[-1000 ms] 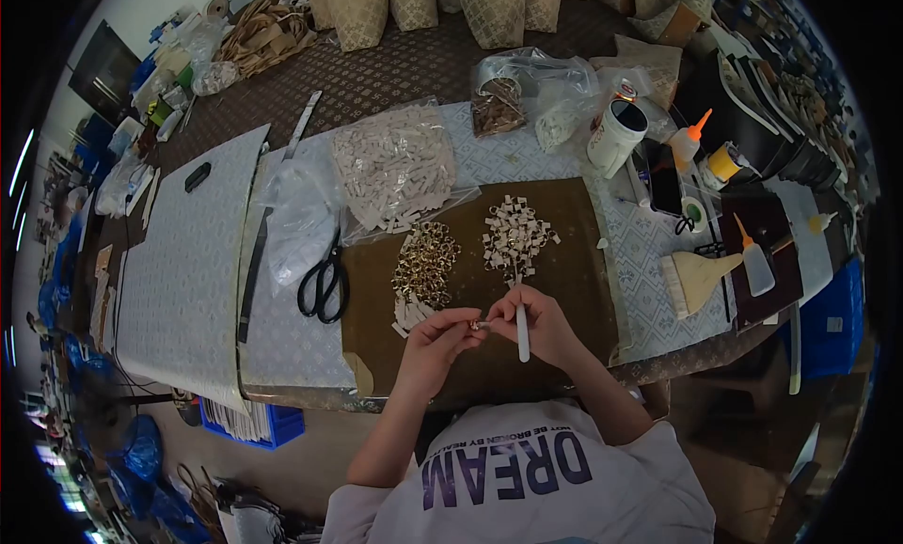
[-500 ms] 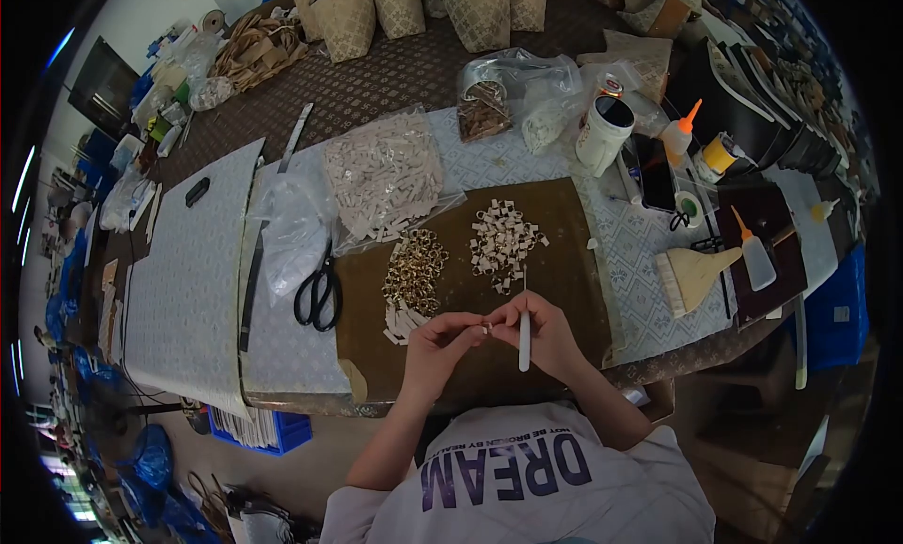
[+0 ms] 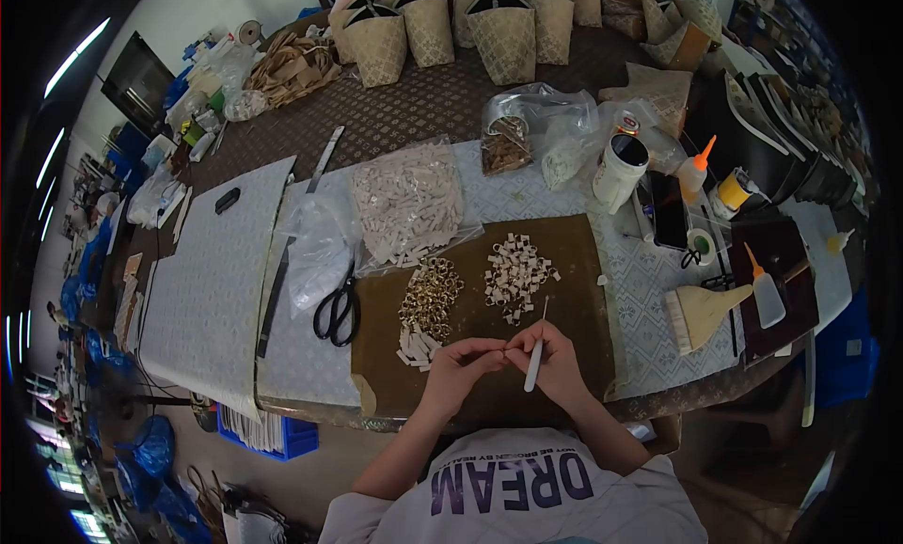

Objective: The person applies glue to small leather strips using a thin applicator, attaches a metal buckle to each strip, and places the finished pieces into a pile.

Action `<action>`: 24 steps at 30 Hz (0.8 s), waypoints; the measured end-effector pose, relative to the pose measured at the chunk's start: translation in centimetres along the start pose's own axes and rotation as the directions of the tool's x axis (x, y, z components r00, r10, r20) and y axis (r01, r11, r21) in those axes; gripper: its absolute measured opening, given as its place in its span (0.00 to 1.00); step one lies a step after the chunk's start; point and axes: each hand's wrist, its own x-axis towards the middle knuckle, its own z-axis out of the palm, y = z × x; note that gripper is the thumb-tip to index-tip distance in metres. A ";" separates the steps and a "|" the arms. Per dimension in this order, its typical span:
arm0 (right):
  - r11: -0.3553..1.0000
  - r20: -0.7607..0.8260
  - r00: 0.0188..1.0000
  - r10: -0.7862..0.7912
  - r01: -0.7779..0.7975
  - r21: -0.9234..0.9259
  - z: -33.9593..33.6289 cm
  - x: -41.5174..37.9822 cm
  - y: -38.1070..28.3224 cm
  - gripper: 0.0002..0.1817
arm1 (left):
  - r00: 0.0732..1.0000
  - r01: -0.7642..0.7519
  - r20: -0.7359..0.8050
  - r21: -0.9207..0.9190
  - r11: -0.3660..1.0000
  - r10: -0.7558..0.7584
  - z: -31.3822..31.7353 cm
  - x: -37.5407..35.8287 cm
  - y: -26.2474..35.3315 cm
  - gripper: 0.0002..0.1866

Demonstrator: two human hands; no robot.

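My left hand point(image 3: 463, 368) is closed in a pinch, its fingertips meeting those of my right hand point(image 3: 555, 363) over the brown mat point(image 3: 574, 299). A small pale strip showed between the fingertips a moment ago; fingers now cover it. A white-handled awl point(image 3: 534, 366) is tucked in my right hand, its thin metal point directed away from me. Beyond my left hand lie loose pale strips point(image 3: 415, 346) and a heap of gold metal rings point(image 3: 431, 298). Past my right hand is a pile of pale looped tabs with metal rings point(image 3: 517, 273).
Black scissors point(image 3: 336, 314) lie left of the mat, near a clear bag of pale strips point(image 3: 406, 201). To the right are a wide brush point(image 3: 701, 316), a glue bottle point(image 3: 767, 298), a phone point(image 3: 669, 213) and a white mug point(image 3: 619, 173). Patterned bags point(image 3: 513, 41) stand behind.
The camera view has tilted up, so the table sits lower and further right. My hands stay together at the fingertips, and the small pale strip is now hidden.
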 end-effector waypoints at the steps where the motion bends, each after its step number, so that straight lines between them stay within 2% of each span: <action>1: 1.000 0.001 1.000 -0.005 0.005 -0.007 -0.1 0.0 0.0 0.13 | 1.000 -0.023 -0.004 0.024 0.999 0.023 0.0 0.0 -0.3 0.10; 4: 0.999 0.013 0.999 -0.041 0.040 0.014 -0.7 0.0 0.6 0.11 | 0.997 -0.050 -0.056 0.073 0.996 0.054 0.5 0.3 -0.5 0.09; 7: 0.961 -0.090 0.977 -0.193 0.170 -0.218 -1.6 0.3 -0.2 0.06 | 0.995 -0.045 -0.091 0.047 0.998 0.049 0.9 0.5 -0.5 0.08; 9: 0.931 -0.228 0.919 -0.321 0.262 -0.256 -3.3 0.7 -1.6 0.08 | 0.994 -0.042 -0.096 -0.001 0.999 0.042 1.3 0.7 -0.6 0.08; 10: 0.946 -0.306 0.925 -0.225 0.132 -0.296 -5.0 0.5 -1.6 0.09 | 0.995 -0.038 -0.090 -0.016 0.999 0.036 1.4 0.8 -0.8 0.08; 13: 0.821 -0.412 0.839 -0.355 0.069 -0.567 -9.3 1.2 -1.5 0.11 | 0.998 0.007 -0.069 -0.040 0.999 -0.009 1.2 0.8 -1.4 0.08; 14: 0.865 -0.466 0.819 -0.334 0.070 -0.497 -9.0 1.3 -3.3 0.09 | 0.998 0.023 -0.062 -0.054 0.998 -0.027 1.2 0.8 -1.5 0.08; 17: 0.848 -0.478 0.816 -0.325 0.028 -0.529 -11.2 1.9 -2.4 0.10 | 0.995 0.069 -0.063 -0.070 0.995 -0.074 1.3 0.8 -1.6 0.08; 20: 0.741 -0.483 0.758 -0.438 0.001 -0.671 -11.6 2.4 -2.0 0.11 | 0.991 0.106 -0.070 -0.086 0.991 -0.113 1.5 0.7 -1.2 0.07; 24: 0.593 -0.385 0.751 -0.537 0.012 -0.805 -12.1 3.2 -0.8 0.12 | 0.984 0.143 -0.085 -0.131 0.981 -0.155 1.6 0.4 -1.0 0.07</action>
